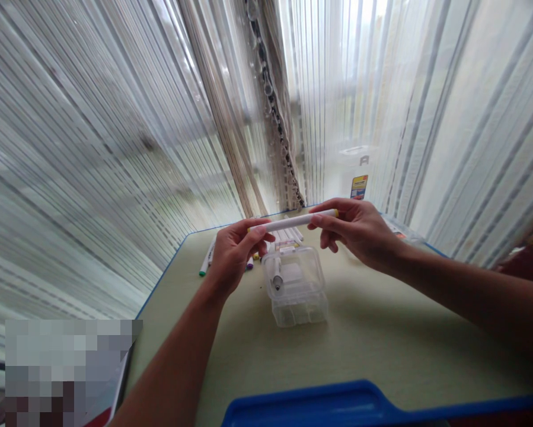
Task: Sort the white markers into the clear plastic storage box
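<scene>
A white marker (288,223) with yellow ends is stretched level between my two hands above the table. My left hand (236,252) pinches its left end between thumb and fingers. At the other end, my right hand (355,228) grips it the same way, thumb underneath. Below the marker stands a clear plastic box (299,311) with its lid raised. A white pen-like piece with a grey tip (277,281) shows through the lid. Behind the box and my left hand lie several white markers, among them one with a green end (203,271) and one with a purple end (249,265).
The pale table (248,362) has a blue rim. A blue tray-like edge (310,403) runs along the front. At the back right stands a clear container with a yellow label (359,185). Striped curtains (115,118) and a beaded strand (273,98) hang behind the table.
</scene>
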Motion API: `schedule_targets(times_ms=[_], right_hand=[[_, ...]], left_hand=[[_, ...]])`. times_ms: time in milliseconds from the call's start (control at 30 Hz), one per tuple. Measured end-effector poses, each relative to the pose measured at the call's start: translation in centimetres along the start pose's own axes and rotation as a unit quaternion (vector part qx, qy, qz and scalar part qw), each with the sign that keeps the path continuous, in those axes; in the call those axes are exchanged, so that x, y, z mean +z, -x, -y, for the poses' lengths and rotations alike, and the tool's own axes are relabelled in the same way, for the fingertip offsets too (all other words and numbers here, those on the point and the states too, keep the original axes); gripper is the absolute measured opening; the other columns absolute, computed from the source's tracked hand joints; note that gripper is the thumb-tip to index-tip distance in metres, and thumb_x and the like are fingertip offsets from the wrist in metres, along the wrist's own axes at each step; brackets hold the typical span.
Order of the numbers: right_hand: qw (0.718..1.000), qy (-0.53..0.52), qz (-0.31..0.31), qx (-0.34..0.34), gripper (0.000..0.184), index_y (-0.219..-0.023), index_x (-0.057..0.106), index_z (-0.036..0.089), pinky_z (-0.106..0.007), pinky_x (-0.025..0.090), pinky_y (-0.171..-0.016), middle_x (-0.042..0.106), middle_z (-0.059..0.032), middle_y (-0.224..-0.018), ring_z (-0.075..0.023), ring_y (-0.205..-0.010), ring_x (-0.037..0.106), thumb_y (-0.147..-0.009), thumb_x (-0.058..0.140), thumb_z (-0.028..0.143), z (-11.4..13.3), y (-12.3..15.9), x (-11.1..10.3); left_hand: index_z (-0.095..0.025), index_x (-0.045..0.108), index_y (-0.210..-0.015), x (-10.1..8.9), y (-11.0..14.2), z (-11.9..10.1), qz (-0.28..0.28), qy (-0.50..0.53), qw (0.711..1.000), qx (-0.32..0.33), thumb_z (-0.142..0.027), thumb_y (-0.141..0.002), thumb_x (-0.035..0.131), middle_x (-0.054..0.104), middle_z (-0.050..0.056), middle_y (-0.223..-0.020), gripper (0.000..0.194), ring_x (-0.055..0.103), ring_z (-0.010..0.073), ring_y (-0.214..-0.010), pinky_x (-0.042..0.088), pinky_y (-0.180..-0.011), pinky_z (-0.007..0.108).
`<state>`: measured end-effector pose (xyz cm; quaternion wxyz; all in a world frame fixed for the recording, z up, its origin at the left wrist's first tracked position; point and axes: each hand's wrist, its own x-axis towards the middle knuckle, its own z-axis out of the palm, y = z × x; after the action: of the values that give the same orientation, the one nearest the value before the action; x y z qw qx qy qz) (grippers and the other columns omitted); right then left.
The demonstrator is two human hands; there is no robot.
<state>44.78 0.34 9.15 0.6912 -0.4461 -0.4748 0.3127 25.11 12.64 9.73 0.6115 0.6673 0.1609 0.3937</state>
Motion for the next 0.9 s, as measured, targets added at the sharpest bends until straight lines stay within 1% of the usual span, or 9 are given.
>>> schedule_targets(times_ms=[133, 300, 400, 567, 900], right_hand=[[1.0, -0.003, 0.003, 0.001, 0.025, -0.094, 0.074, 0.014, -0.021, 0.043, -0.036, 0.074, -0.0061, -0.075, -0.0121, -0.048, 0.064, -0.077, 0.081, 0.032, -0.15, -0.01, -0.06], [1.0, 0.015, -0.001, -0.004, 0.025, -0.089, 0.075, 0.014, -0.021, 0.044, -0.035, 0.07, -0.0036, -0.066, -0.0114, -0.045, 0.062, -0.074, 0.084, 0.032, -0.32, 0.0, -0.04], [1.0, 0.004, -0.001, 0.002, 0.024, -0.09, 0.075, 0.014, -0.021, 0.044, -0.036, 0.071, -0.0042, -0.068, -0.0111, -0.046, 0.062, -0.076, 0.083, 0.032, -0.27, -0.02, -0.05], [1.0, -0.024, -0.002, 0.018, 0.022, -0.091, 0.075, 0.014, -0.021, 0.044, -0.037, 0.074, -0.0063, -0.076, -0.0102, -0.046, 0.062, -0.08, 0.079, 0.032, -0.14, -0.12, -0.05], [0.999, -0.034, -0.003, 0.021, 0.02, -0.095, 0.074, 0.014, -0.021, 0.044, -0.036, 0.076, -0.0076, -0.081, -0.0106, -0.044, 0.063, -0.083, 0.076, 0.029, -0.21, -0.14, 0.0]], left_hand=[[-0.013, 0.076, -0.093, -0.2, -0.12, 0.45, -0.009, -0.026, 1.0, 0.009, -0.028, -0.078, 0.076, 0.071, 0.004, -0.066, 0.021, 0.059, 0.0086, -0.054, 0.046, -0.051, 0.019], [-0.014, 0.076, -0.092, -0.38, -0.16, 0.81, -0.01, -0.042, 0.999, 0.01, -0.028, -0.075, 0.079, 0.068, 0.002, -0.063, 0.022, 0.056, 0.0071, -0.052, 0.042, -0.048, 0.018], [-0.014, 0.076, -0.091, -0.31, -0.13, 0.66, -0.009, -0.027, 1.0, 0.009, -0.028, -0.076, 0.079, 0.069, 0.003, -0.064, 0.02, 0.056, 0.0074, -0.052, 0.043, -0.048, 0.018], [-0.013, 0.077, -0.093, -0.13, -0.08, 0.17, -0.005, 0.013, 1.0, -0.008, -0.028, -0.078, 0.075, 0.072, 0.006, -0.07, 0.021, 0.055, 0.0066, -0.051, 0.043, -0.048, 0.019], [-0.011, 0.074, -0.094, -0.12, -0.16, -0.01, -0.006, 0.047, 0.999, -0.006, -0.026, -0.081, 0.072, 0.073, 0.007, -0.072, 0.02, 0.056, 0.0075, -0.05, 0.043, -0.049, 0.02]])
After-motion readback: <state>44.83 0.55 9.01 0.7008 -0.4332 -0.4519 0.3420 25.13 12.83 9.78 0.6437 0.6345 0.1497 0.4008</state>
